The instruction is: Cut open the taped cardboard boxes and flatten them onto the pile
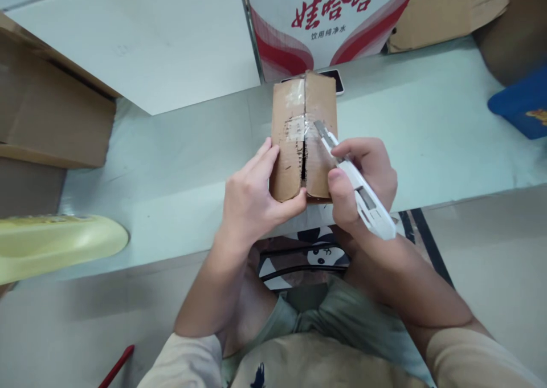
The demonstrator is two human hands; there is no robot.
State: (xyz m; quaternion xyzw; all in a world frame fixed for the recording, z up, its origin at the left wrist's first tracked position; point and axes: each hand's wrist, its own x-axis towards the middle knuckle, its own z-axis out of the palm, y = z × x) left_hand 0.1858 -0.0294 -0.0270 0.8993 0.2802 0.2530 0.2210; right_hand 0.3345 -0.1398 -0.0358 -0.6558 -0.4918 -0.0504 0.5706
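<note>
A small brown cardboard box (285, 174) rests on the pale green tabletop, its seam running away from me. Clear tape crosses the far half of the seam; the near half gapes as a dark slit. My left hand (252, 191) grips the box's left side and near edge, thumb at the front of the seam. In my right hand (363, 177) is a white utility knife (370, 203), held between thumb and fingers. Its metal blade is out, with the tip over the top of the box just right of the taped seam; whether it touches is unclear.
Behind the box lies a phone-like device (339, 81), partly hidden. A red-and-white carton (325, 46) and a white panel (141, 40) stand at the back. Brown cartons (55, 103) and a yellow container (64, 242) are at left, a blue container (521, 103) at right.
</note>
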